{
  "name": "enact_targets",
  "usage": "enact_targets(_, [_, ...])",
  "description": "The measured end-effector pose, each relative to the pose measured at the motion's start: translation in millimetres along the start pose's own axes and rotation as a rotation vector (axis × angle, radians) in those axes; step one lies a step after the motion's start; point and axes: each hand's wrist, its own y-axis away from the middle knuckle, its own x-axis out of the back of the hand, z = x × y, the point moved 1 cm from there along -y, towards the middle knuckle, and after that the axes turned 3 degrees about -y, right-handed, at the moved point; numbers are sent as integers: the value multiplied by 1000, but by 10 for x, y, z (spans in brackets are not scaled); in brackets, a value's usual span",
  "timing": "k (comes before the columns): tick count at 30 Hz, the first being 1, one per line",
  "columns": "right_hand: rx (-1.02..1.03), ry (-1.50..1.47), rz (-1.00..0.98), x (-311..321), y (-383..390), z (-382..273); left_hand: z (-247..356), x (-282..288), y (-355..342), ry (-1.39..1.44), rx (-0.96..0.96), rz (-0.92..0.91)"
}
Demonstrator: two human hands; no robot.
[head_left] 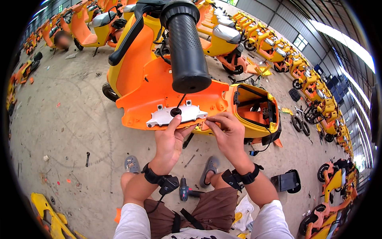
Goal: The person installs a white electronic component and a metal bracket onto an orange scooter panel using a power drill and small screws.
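Observation:
An orange plastic cover point(135, 103) lies below the black handlebar grip point(187, 59) of a yellow-and-orange scooter point(250, 131). A white housing point(157, 119) sits on the cover, with a black round connector point(175, 111) and a cable running upward. My left hand point(169, 141) holds the cover and housing from beneath, thumb just below the connector, other fingers partly hidden. My right hand point(227, 135) has thumb and index finger pinched at the right end of the housing, by the cover's edge; what is between them is too small to make out.
Rows of scooters point(310, 83) surround me, and a person point(63, 40) is at the back left. On the concrete floor point(71, 119) lie a drill point(184, 189), a wrench point(87, 158), tyres point(298, 124), yellow panels point(43, 207) and a black plastic box point(284, 183).

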Motion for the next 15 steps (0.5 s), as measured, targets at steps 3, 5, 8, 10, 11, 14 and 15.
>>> enact_targets(3, [29, 36, 43, 5, -2, -51, 17, -41, 36, 10, 13, 0])
enact_targets(5, [-7, -79, 42, -15, 5, -21, 20, -47, 49, 14, 14, -4])
enact_targets(8, [14, -95, 14, -2, 14, -10, 19, -43, 54, 8, 6, -16])
enact_targets(10, [39, -49, 5, 8, 10, -18, 25, -50, 70, -10, 12, -14])
enact_targets(11, [46, -23, 8, 12, 6, -24, 26, -56, 70, -7, 11, -20])
enact_targets(14, [22, -8, 28, -1, 9, -14, 20, -60, 74, -4, 9, -28])
enact_targets(15, [6, -12, 36, -10, 11, -10, 21, -56, 72, -3, 11, -25])
